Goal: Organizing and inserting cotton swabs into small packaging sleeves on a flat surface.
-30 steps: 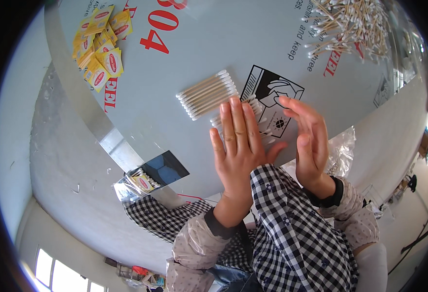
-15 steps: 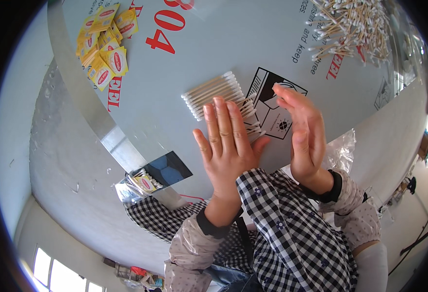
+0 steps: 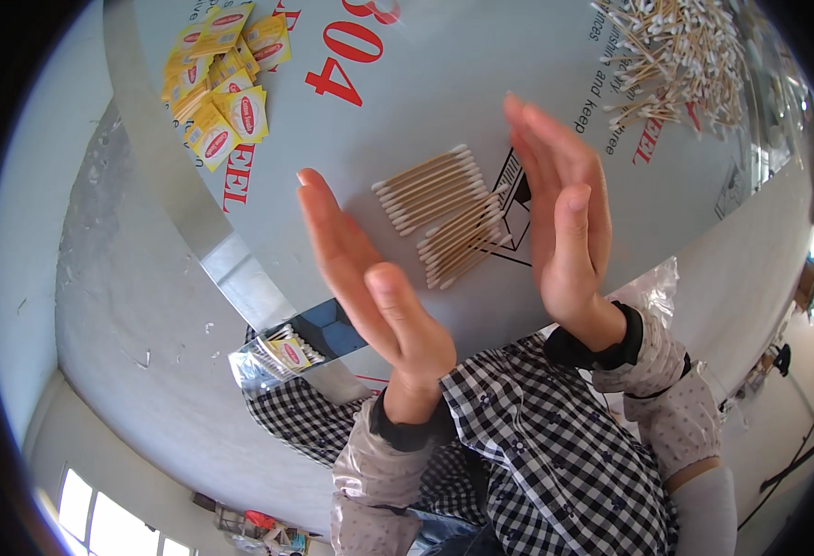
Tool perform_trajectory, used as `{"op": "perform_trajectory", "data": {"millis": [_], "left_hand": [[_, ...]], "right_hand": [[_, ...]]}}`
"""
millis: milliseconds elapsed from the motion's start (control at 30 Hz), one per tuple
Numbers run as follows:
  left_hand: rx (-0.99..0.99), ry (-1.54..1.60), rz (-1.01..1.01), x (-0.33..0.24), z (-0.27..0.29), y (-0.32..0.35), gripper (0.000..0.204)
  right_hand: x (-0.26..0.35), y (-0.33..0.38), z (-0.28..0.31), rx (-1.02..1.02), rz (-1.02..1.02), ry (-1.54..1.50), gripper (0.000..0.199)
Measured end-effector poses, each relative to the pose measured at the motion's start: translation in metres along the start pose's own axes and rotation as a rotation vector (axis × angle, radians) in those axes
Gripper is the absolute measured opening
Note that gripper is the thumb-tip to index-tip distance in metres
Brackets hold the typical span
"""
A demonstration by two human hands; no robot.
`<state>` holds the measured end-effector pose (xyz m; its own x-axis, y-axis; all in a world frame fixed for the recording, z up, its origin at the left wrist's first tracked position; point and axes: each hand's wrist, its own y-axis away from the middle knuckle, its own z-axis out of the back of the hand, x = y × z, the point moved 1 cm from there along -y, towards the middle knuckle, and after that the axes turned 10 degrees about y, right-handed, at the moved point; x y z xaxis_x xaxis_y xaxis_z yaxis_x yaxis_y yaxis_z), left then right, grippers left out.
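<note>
Left hand (image 3: 362, 289): I hold it open, palm turned inward.
Right hand (image 3: 564, 227): open too, fingers extended away from me.
Cotton swabs (image 3: 432, 189): two groups on the grey table (image 3: 282, 236), between my hands.
Swab pile (image 3: 683, 60): beyond my right hand.
Yellow packets (image 3: 226, 88): heaped far left.

Swab rows (image 3: 433, 190) lie between left hand (image 3: 370, 301) and right hand (image 3: 572, 236).

3 bright window panes (image 3: 121, 526), pale wall (image 3: 78, 426), grey floor (image 3: 138, 287)
</note>
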<state>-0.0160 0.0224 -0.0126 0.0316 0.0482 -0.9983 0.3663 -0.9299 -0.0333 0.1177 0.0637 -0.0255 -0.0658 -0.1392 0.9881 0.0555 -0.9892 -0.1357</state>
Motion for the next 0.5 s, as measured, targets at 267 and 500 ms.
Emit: {"op": "perform_trajectory", "data": {"millis": [267,500], "left_hand": [[-0.145,0.292,0.008,0.001,-0.021,-0.005,0.068],[0.094,-0.159,-0.04,-0.009,0.011,0.01,0.093]], "right_hand": [[0.007,-0.001,-0.023,0.102,-0.059,-0.016,0.064],[0.01,0.0,0.015,0.077,-0.031,0.174,0.064]]}}
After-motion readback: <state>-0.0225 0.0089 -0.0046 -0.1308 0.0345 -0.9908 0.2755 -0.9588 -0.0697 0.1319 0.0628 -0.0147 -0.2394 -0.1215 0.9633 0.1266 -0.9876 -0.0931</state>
